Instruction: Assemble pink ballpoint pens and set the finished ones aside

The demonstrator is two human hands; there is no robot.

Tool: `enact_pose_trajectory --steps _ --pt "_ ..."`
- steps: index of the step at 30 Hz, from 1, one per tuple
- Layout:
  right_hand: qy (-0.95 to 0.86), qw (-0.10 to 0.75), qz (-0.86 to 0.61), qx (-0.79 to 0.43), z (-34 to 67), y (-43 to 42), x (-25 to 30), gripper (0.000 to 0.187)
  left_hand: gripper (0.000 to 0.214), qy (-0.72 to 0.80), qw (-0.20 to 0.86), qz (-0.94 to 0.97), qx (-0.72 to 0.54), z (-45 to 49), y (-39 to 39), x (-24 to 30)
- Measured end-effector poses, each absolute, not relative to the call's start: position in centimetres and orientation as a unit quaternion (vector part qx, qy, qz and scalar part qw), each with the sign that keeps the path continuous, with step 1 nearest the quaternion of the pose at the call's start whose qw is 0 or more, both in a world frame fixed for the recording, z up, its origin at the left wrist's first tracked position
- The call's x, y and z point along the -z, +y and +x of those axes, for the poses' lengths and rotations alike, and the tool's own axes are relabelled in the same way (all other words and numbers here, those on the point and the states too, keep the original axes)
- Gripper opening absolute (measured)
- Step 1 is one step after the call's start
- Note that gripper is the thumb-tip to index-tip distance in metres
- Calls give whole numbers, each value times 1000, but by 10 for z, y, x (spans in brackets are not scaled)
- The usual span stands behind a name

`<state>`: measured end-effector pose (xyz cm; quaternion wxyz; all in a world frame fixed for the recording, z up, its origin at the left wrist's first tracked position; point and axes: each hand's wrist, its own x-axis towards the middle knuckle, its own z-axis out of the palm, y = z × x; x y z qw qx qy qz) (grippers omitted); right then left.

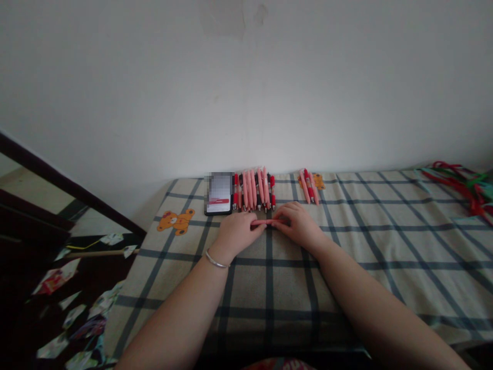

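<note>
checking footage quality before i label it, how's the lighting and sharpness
Head view: dim, the wall palest, the lower left darkest; head view: pixelation covers part of the phone-like device; head view: grouped pens look soft, fine detail lost.

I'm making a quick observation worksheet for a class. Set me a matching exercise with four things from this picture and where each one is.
Things
1. Silvery bracelet
2. Device with a lit screen
3. Slim pink pen-like item
4. Red and green strips

Places
A. Between the fingers of the left hand and right hand
B. Toward the far right of the checked cloth
C. Around the left wrist
D. Just left of the larger pen group

Pairs: 1-C, 2-D, 3-A, 4-B
</note>
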<state>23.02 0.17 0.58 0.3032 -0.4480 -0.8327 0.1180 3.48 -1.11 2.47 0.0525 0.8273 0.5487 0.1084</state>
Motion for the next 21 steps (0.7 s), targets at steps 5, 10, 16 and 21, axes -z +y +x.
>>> enact_pose_trajectory --steps 5,10,16,21 --pt "-832 302 -449 -120 230 1 -6 9 38 559 62 821 -104 36 -12 -26" --pt "-833 298 -449 -124 229 1 -5 7 38 549 57 827 -109 34 -11 -23" --pt "-833 302 -449 -118 227 -2 -8 8 39 552 61 825 -107 34 -11 -23" --pt "-832 298 -454 -112 227 -2 -9 9 38 559 64 821 -99 35 -11 -25"
